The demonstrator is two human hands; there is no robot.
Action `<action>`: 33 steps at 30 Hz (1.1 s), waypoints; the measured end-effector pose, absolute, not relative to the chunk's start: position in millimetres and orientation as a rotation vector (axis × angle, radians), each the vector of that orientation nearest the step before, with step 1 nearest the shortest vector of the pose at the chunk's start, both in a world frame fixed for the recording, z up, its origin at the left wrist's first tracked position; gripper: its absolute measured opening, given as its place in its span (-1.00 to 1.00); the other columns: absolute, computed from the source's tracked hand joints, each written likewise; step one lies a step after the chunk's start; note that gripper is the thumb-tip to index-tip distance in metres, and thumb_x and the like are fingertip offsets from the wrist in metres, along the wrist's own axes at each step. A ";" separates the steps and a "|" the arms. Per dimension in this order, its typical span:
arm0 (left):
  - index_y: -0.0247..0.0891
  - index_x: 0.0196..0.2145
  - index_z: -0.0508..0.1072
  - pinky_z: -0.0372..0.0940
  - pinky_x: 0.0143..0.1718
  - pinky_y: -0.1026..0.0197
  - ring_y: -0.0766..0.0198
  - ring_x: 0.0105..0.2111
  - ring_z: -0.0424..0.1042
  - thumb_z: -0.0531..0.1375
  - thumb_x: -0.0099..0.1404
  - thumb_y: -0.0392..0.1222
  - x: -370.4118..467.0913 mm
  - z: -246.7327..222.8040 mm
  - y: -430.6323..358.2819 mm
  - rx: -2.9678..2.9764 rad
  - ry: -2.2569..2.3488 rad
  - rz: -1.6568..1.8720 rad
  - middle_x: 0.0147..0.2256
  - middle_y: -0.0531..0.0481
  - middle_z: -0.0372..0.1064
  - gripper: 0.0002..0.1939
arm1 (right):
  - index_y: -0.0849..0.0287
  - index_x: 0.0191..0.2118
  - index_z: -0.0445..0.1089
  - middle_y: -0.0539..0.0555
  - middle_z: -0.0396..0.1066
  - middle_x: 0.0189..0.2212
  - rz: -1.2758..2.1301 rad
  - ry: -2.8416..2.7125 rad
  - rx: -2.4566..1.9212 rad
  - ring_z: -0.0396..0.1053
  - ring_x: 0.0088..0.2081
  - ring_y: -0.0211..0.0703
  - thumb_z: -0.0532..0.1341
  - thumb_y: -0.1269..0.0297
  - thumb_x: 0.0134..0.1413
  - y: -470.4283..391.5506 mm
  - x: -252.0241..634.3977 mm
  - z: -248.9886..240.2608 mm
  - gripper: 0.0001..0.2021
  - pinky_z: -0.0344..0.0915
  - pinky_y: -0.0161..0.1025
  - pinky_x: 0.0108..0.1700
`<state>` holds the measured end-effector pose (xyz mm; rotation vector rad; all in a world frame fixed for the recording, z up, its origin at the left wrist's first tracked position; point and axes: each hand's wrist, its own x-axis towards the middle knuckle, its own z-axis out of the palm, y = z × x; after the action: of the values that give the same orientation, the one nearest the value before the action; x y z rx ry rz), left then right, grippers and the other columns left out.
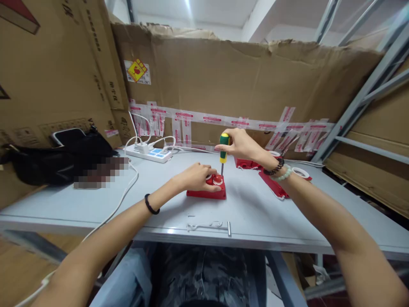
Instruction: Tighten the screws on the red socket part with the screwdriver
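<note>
My right hand (238, 144) grips a screwdriver (224, 147) with a green and yellow handle. The tool stands nearly upright, its shaft reaching down to the back right corner of a red box-like part (207, 195). On top of that part sits a round red piece with a white ring (217, 180). From the left, my left hand (198, 175) clasps the red part against the table, fingers over its top and thumb along the near side. The screw under the tip is too small to make out.
Near the front edge lie a small metal rod (229, 229) and thin white scraps (204, 226). More red parts (276, 185) lie to the right. At the back left are a white power strip (148, 153) and a black bag (64, 160). Cardboard (223, 76) walls the back.
</note>
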<state>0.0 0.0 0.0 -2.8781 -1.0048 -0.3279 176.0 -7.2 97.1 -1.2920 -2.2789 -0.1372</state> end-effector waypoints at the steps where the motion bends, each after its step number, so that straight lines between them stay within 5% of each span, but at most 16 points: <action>1: -0.22 -0.14 0.43 0.14 -0.27 0.17 0.19 -0.43 0.37 0.08 0.19 0.29 -0.1 0.0 0.0 -2.880 -1.005 -0.328 -0.36 -0.03 0.39 -0.46 | 0.24 -0.45 0.34 0.04 0.37 -0.53 -0.194 -2.214 -1.359 0.23 -0.50 -0.25 0.28 0.16 -0.02 -6.5 174.3 93.8 -0.77 0.09 -0.28 -0.44; 14: -0.22 -0.09 0.43 0.15 -0.24 0.17 0.16 -0.39 0.40 0.09 0.17 0.27 0.3 -2.9 2.7 -2.882 -1.030 -0.352 -0.31 -0.06 0.41 -0.44 | 0.24 -0.26 0.34 0.20 0.48 -0.42 -0.515 -1.893 -1.601 0.43 -0.40 -0.01 0.11 0.12 0.12 0.6 163.2 67.5 -0.74 0.11 -0.24 -0.42; 25: -0.26 -0.10 0.43 0.17 -0.27 0.18 0.15 -0.37 0.39 0.08 0.18 0.29 -1.5 1.7 -1.3 -2.948 -1.055 -0.368 -0.29 -0.08 0.40 -0.42 | 0.14 -0.49 0.22 -0.03 0.29 -0.57 -0.356 -1.661 -1.192 0.20 -0.53 -0.26 0.20 0.13 0.01 -3.1 199.9 87.8 -0.77 0.14 -0.27 -0.43; 33: -0.22 0.02 0.33 0.21 -0.30 0.21 0.20 -0.30 0.39 0.06 0.26 0.21 -7.6 -8.4 3.4 -2.812 -1.246 -0.638 -0.06 -0.13 0.28 -0.46 | 0.12 -0.50 0.28 -0.04 0.26 -0.60 -0.255 -1.599 -1.019 0.20 -0.54 -0.27 0.26 0.18 -0.03 -38.6 206.2 82.7 -0.82 0.22 -0.26 -0.46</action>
<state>-7.6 3.4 -8.4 -2.8122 -1.2460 -0.6378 206.2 -38.6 82.7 -1.0194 -1.5989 -0.2552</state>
